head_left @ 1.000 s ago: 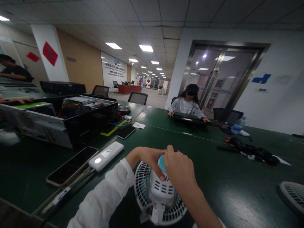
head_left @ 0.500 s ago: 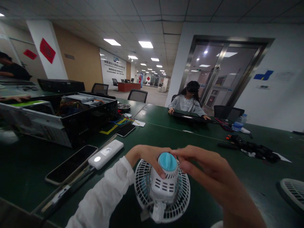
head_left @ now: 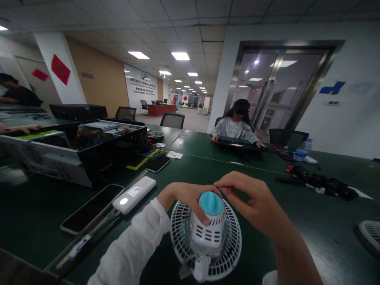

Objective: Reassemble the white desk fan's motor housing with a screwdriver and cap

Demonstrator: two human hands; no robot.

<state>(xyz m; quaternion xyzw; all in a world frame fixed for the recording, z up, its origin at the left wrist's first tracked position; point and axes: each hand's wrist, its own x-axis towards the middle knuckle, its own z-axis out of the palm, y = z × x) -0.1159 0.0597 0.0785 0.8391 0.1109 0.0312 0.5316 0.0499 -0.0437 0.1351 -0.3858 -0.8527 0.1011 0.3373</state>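
Observation:
A small white electric fan (head_left: 208, 231) lies grille-down on the green table, its motor housing upward with a light-blue knob (head_left: 211, 203) on top. My left hand (head_left: 190, 198) wraps round the far left side of the housing, thumb below the knob. Just beyond the knob, my right hand (head_left: 252, 198) is closed in a pinch beside the left fingertips. Whatever may lie between those fingers is too small to make out. The round white grille (head_left: 233, 241) shows around the housing, and a whitish clip-like part (head_left: 202, 267) sits at its near side.
To the left are a phone (head_left: 92, 208), a white power bank (head_left: 135, 194) and an open computer case (head_left: 113, 154). Another phone (head_left: 159, 163) lies farther back. Across the table a person (head_left: 237, 122) holds a dark flat panel. Another round white grille (head_left: 371, 235) is at far right.
My right hand has drawn its fingers together into a pinch near the left fingertips. My left hand keeps its hold on the fan. The whole view has shifted slightly.

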